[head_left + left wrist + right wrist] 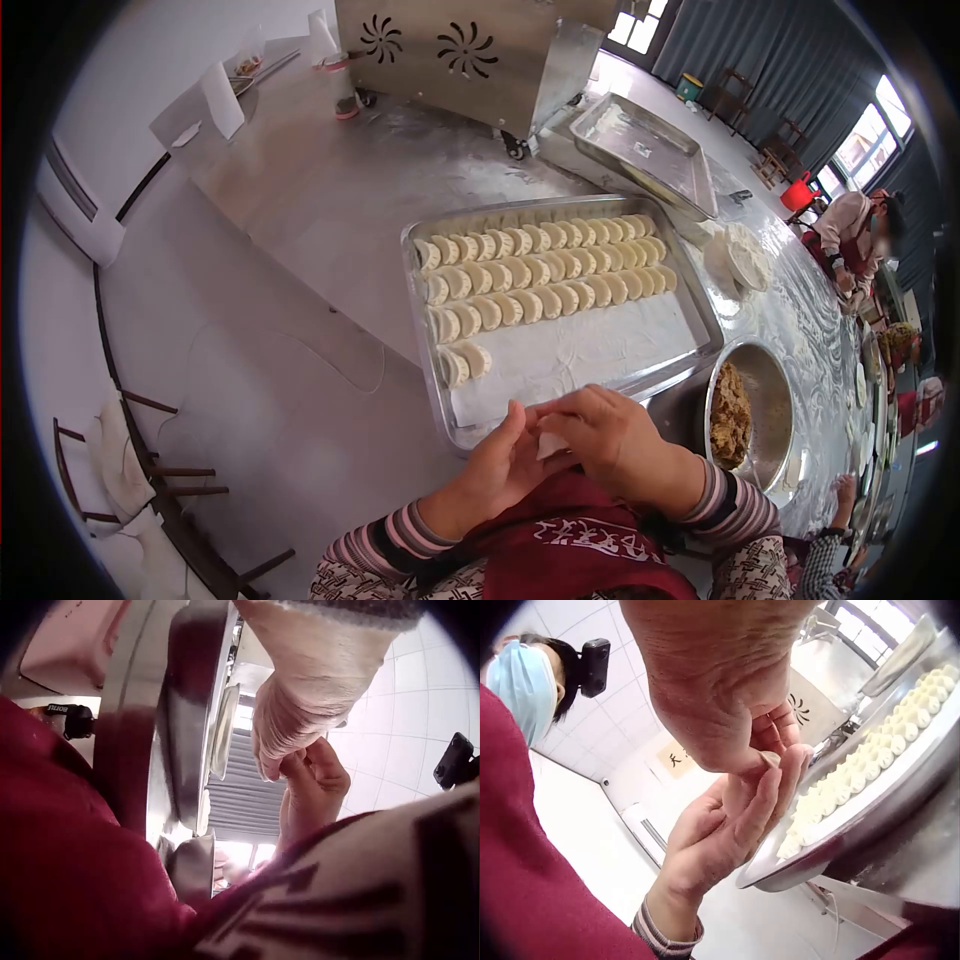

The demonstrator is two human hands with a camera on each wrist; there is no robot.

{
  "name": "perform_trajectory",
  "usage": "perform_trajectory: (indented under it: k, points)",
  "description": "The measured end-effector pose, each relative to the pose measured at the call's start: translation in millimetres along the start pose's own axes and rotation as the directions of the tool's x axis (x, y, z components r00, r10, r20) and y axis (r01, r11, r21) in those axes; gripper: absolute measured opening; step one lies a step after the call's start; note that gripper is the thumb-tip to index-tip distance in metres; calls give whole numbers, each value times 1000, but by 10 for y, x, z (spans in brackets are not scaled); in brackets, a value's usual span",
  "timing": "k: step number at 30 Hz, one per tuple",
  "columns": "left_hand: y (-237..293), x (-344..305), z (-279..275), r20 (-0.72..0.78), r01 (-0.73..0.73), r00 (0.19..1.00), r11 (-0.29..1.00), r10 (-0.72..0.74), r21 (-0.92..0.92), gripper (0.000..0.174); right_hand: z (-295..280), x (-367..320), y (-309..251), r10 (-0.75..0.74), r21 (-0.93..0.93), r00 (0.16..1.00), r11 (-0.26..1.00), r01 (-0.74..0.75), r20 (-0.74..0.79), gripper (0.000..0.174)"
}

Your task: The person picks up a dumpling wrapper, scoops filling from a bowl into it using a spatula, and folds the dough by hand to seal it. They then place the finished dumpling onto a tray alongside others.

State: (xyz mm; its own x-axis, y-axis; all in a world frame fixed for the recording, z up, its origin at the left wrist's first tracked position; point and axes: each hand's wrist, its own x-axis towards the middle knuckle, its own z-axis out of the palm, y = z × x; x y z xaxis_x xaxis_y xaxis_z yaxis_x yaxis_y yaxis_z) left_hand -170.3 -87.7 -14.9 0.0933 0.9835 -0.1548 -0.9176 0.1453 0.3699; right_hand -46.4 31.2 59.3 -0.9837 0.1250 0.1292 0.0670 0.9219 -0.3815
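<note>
A pale dumpling wrapper [550, 443] shows between the two hands, above the lap and in front of the tray. My left hand [497, 465] cups it from the left, thumb pointing up. From the other side, my right hand [615, 437] pinches it with bent fingers. The right wrist view shows a small pale edge of the wrapper [771, 759] at the fingertips; most of it is hidden by the hands. Just beyond lies a metal tray [575, 375] with rows of crescent dumplings [530, 305]. A steel bowl [775, 430] of brown filling [732, 415] stands at the right.
An empty-looking metal tray [640, 150] sits beyond the dumplings, near a bowl of flour [745, 255]. The tabletop [805, 330] at the right is dusted with flour. A wheeled steel machine [470, 65] stands at the back, and another person [850, 235] works at the far right.
</note>
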Motion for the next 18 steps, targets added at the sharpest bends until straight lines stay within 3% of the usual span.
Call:
perform_trajectory:
  k: [1, 3, 4, 5, 7, 8, 10, 18]
  points:
    - [-28, -62, -101, -6, 42, 999, 997, -42, -67, 67, 82, 60, 53, -3, 5, 1000, 1000, 3, 7, 36]
    - [-8, -194, -211, -9, 80, 997, 987, -82, -136, 65, 267, 191, 183, 160, 224, 955, 969, -103, -252, 25]
    - [34, -270, -236, 18, 112, 994, 991, -111, -70, 60, 308, 275, 224, 280, 365, 925, 915, -175, -258, 21]
    - [68, -338, -268, 43, 144, 989, 990, -144, -1, 56, 384, 349, 300, 282, 367, 924, 913, -176, -258, 21]
    - [95, -420, -359, 87, 161, 983, 987, -160, -5, 55, 568, 487, 480, 504, 532, 834, 780, -329, -223, 22]
    - [114, -452, -364, 76, 165, 983, 985, -168, 40, 59, 626, 553, 539, 508, 533, 832, 779, -331, -224, 22]
    - [115, -483, -389, 67, 172, 982, 981, -178, 86, 64, 723, 666, 623, 616, 494, 776, 721, -486, -136, 25]
    - [80, -502, -485, 85, 143, 984, 982, -154, 124, 53, 975, 843, 701, 617, 392, 766, 760, -519, -183, 22]
